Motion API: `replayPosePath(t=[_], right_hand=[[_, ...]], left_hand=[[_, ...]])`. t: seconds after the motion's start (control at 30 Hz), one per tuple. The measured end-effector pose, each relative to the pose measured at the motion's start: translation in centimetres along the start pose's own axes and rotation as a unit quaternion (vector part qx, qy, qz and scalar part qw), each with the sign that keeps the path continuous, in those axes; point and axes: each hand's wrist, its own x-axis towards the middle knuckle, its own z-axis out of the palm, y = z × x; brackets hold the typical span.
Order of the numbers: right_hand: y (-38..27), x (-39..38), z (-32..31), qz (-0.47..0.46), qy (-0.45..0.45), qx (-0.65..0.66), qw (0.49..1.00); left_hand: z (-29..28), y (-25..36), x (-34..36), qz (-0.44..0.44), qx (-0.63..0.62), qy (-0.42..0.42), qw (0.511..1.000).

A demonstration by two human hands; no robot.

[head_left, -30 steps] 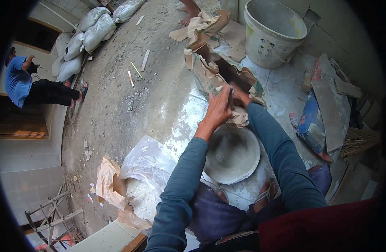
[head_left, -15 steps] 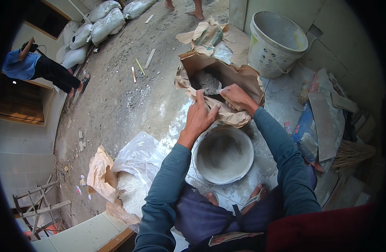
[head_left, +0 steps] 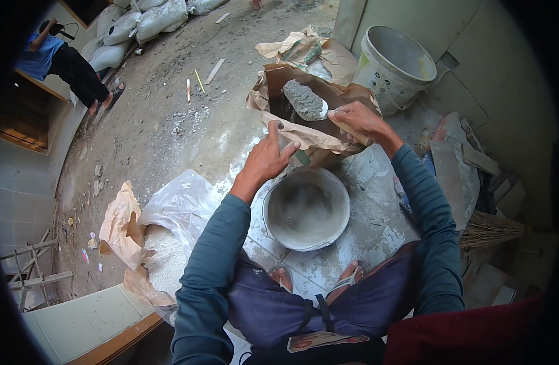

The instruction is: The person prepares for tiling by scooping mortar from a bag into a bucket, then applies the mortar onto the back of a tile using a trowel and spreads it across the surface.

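Observation:
My right hand point(head_left: 359, 123) grips the wooden handle of a trowel point(head_left: 324, 109) and holds it level over the open mouth of a brown paper bag point(head_left: 310, 139). A heap of grey powder point(head_left: 303, 100) covers most of its blade. At the bag's near-left rim is my left hand point(head_left: 267, 158), thumb and forefinger spread apart against the paper; its other fingers are mostly hidden. Just below the bag, between it and my feet, stands a round bucket point(head_left: 306, 208) with grey residue on its inside.
An open bag of white powder point(head_left: 165, 258) with clear plastic lies at left. A large pale bucket point(head_left: 395, 67) stands behind the paper bag. Wood scraps point(head_left: 450, 182) and a bristle broom point(head_left: 492, 228) lie at right. Filled sacks point(head_left: 160, 21) and a person point(head_left: 72, 61) are far left.
My right hand has lifted the loaded trowel out of the bag's mouth. The bag's near rim, pulled toward me before, has sprung back, and my left hand's hold has loosened. The view has shifted.

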Motion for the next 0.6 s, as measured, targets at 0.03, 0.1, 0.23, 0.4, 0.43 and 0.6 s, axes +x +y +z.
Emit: replayPosePath(t=[0.03, 0.1, 0.23, 0.4, 0.43, 0.6], right_hand=[[0.1, -0.3, -0.6, 0.0, 0.001, -0.004, 1.0], [-0.8, -1.2, -0.7, -0.011, -0.022, 0.035, 0.999], [-1.6, -4.2, -2.6, -0.013, -0.004, 0.02, 1.0], [-4.1, -9.9, -3.2, -0.035, 0.012, -0.085, 0.996], [-4.2, -10.9, -3.3, -0.026, 0.002, -0.082, 0.996], [-4.6, -16.8, -2.7, -0.017, -0.03, -0.067, 0.997]], left_hand=[[-0.2, -0.2, -0.4, 0.001, -0.003, 0.002, 1.0], [-0.8, -1.3, -1.3, 0.001, 0.024, -0.049, 0.998], [-2.1, -1.7, -3.0, 0.003, 0.074, -0.09, 0.993], [-4.2, -1.6, -4.9, -0.009, 0.106, -0.103, 0.989], [-4.6, -2.3, -5.0, 0.005, 0.114, -0.09, 0.989], [-6.0, -2.4, -5.8, -0.033, 0.137, -0.086, 0.986]])
